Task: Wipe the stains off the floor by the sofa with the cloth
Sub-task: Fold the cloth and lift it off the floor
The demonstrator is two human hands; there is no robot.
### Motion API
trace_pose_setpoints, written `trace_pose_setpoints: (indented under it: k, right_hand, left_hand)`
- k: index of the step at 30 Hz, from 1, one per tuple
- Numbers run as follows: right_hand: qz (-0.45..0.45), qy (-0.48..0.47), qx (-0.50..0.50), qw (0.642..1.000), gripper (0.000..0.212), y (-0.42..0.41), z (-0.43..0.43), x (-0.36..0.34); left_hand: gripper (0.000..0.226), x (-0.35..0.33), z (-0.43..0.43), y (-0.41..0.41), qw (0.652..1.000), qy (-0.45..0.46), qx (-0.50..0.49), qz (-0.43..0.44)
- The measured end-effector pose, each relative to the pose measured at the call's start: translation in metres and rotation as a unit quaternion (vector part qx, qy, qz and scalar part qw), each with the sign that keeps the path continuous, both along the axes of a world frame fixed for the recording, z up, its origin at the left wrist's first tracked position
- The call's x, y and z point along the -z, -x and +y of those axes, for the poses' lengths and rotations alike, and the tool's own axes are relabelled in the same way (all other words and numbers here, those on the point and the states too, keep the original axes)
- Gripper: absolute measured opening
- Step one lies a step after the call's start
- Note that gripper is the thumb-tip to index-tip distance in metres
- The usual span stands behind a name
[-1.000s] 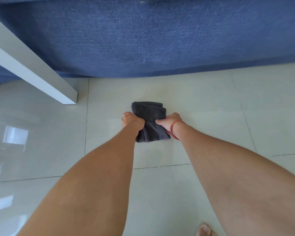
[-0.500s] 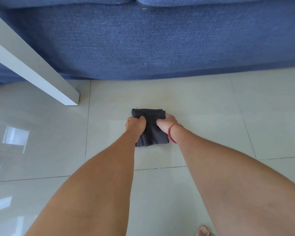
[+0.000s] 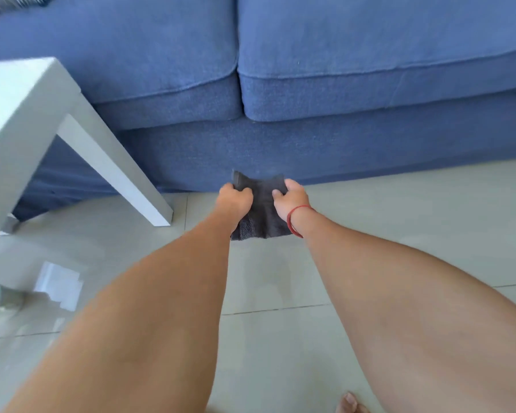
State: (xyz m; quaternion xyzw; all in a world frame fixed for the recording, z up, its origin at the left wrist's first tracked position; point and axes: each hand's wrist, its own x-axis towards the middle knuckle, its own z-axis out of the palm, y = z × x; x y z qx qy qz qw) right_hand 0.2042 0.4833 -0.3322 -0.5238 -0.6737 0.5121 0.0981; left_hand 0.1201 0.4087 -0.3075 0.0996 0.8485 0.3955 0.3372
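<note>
Gripping the dark cloth [image 3: 261,208] by its two upper corners, the left hand [image 3: 235,198] and right hand [image 3: 291,198] are both closing tightly on it; it is hanging limp, soft and light, just before the sofa [image 3: 310,144], above the floor [image 3: 399,219]; bunching it seems the firmest hold.

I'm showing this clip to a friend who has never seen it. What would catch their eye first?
Most likely the two bare forearms reaching forward, with the left hand and right hand gripping a dark grey cloth at the centre, just in front of the sofa's base. Behind it, the big blue sofa fills the top of the view. A white table juts in at the left.
</note>
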Motion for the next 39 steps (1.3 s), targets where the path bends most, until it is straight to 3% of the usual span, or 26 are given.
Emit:
trace_pose_setpoints:
  k: [5, 14, 20, 23, 32, 37, 39]
  right_hand:
    - [0.042, -0.057, -0.007, 0.998, 0.02, -0.017, -0.018, -0.094]
    - [0.132, -0.07, -0.015, 0.989, 0.029, -0.038, -0.1, -0.199]
    - [0.181, -0.068, -0.069, 0.979, 0.037, -0.025, -0.185, -0.246]
    - [0.191, -0.065, -0.104, 0.974, 0.037, -0.004, -0.232, -0.263]
    - [0.183, -0.022, -0.205, 0.961, 0.03, 0.048, -0.365, -0.262]
    - [0.121, -0.06, -0.215, 0.967, 0.031, 0.058, -0.382, -0.25]
    - [0.08, -0.149, -0.236, 0.957, 0.035, 0.059, -0.381, -0.249]
  left_hand:
    - [0.038, -0.088, -0.025, -0.015, 0.998, -0.024, 0.0, 0.053]
    - [0.03, -0.198, -0.108, -0.036, 0.995, -0.037, 0.01, 0.095]
    - [0.025, -0.246, -0.197, -0.024, 0.987, -0.041, -0.05, 0.15]
    - [0.038, -0.26, -0.248, -0.011, 0.983, -0.031, -0.088, 0.159]
    - [0.048, -0.267, -0.392, 0.029, 0.97, 0.047, -0.18, 0.158]
    - [0.033, -0.247, -0.415, 0.037, 0.963, 0.122, -0.149, 0.188]
    - [0.038, -0.238, -0.418, 0.039, 0.958, 0.144, -0.137, 0.207]
